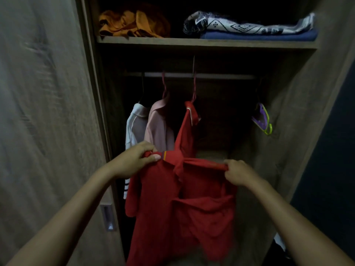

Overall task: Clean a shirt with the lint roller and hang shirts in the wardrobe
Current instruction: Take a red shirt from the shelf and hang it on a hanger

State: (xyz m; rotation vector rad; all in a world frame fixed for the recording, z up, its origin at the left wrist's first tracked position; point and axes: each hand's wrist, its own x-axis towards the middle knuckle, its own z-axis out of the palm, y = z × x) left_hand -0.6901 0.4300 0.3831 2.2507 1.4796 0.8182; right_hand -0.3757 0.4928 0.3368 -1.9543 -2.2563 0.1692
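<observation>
Both hands reach forward into an open wood-grain wardrobe [299,116] and grip a red short-sleeved polo shirt [178,208] that hangs on a red plastic hanger [194,89] from the pale metal rail [192,75] above and beyond them. The left hand [134,160] is closed in a pinch on the edge of one red sleeve, thumb on top, right where a thin orange and dark stripe trims the cuff. The right hand [238,172] is curled into a fist around a bunched band of the red fabric, which is pulled taut between the two hands. The shirt's collar, edged with a white line, rises from between the hands to the hanger, and the body of the shirt falls in loose folds below the wrists. Just beyond the left hand hang a pale pink shirt [157,129] on a pink hanger and, further left, a white shirt with striped cuff [134,127], partly hidden by the left wrist. Up and to the right of the right hand, a purple and yellow-green hanger [263,120] hangs near the wardrobe's side wall. On the shelf high above the hands lie a crumpled orange cloth [130,24] on the left and a black-and-white patterned cloth [245,24] on a folded blue cloth [259,35] on the right. Below the left forearm sits a recessed metal door handle [107,217].
</observation>
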